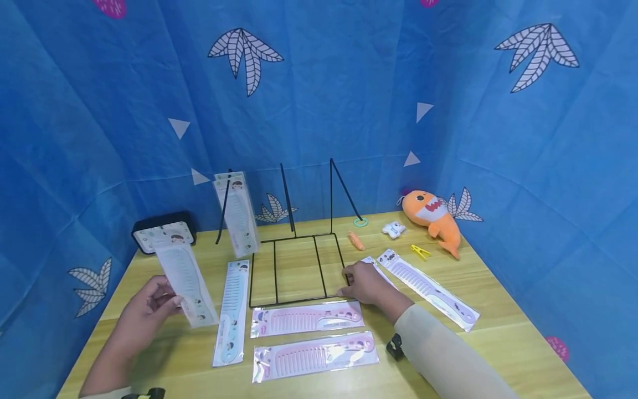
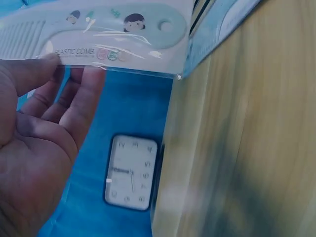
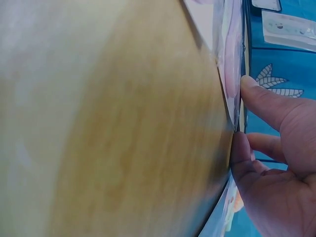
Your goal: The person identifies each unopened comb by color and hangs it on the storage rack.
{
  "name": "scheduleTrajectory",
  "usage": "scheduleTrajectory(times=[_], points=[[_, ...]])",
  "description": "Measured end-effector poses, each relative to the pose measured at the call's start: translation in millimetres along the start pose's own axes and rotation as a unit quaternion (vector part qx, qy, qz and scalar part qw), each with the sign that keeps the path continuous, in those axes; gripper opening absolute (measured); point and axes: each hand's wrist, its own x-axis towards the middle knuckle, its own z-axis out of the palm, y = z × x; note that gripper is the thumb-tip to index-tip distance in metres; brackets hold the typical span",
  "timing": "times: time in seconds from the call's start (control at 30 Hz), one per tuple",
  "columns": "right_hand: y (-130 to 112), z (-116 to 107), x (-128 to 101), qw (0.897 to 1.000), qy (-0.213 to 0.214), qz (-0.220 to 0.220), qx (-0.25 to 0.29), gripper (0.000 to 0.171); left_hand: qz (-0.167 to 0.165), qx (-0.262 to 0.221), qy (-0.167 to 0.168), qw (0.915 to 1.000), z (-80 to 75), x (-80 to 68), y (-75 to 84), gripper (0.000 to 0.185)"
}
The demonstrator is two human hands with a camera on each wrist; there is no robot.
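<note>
My left hand [image 1: 149, 305] grips a plastic-wrapped comb [image 1: 185, 280] by its edge, thumb on one face and fingers behind; the left wrist view shows its pale blue handle. My right hand [image 1: 366, 282] pinches the front right corner of a black wire rack [image 1: 275, 271]. Hanging on the rack's left prong are packaged combs [image 1: 238, 216], overlapping one another. A blue packaged comb [image 1: 231, 313] lies left of the rack. Two pink packaged combs, one nearer the rack [image 1: 308, 319] and one in front [image 1: 316, 356], lie before it.
A purple packaged comb [image 1: 428, 289] lies at the right, another [image 1: 382, 270] partly behind my right hand. An orange shark plush [image 1: 432, 219], a yellow clip [image 1: 421, 252], a white bear figure [image 1: 394, 229] and a teal ring [image 1: 360, 222] sit back right. A clock [image 1: 164, 231] stands back left.
</note>
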Motion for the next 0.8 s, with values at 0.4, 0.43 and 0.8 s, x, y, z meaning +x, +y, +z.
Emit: scheduleTrajectory(times=[0.4, 0.43, 0.8], points=[[2.2, -1.0, 0.8, 1.000, 0.003, -0.007, -0.004, 0.047, 0.015, -0.001, -0.036, 0.9992, 41.3, 5.7, 28.5, 0.040], [2.4, -1.4, 1.0, 1.000, 0.004, -0.007, -0.006, 0.047, 0.020, -0.003, -0.040, 0.9990, 44.0, 7.1, 29.9, 0.040], [-0.7, -1.3, -0.1, 1.000, 0.000, 0.002, -0.003, 0.041, 0.007, 0.015, -0.061, 0.9980, 65.7, 16.5, 35.7, 0.033]])
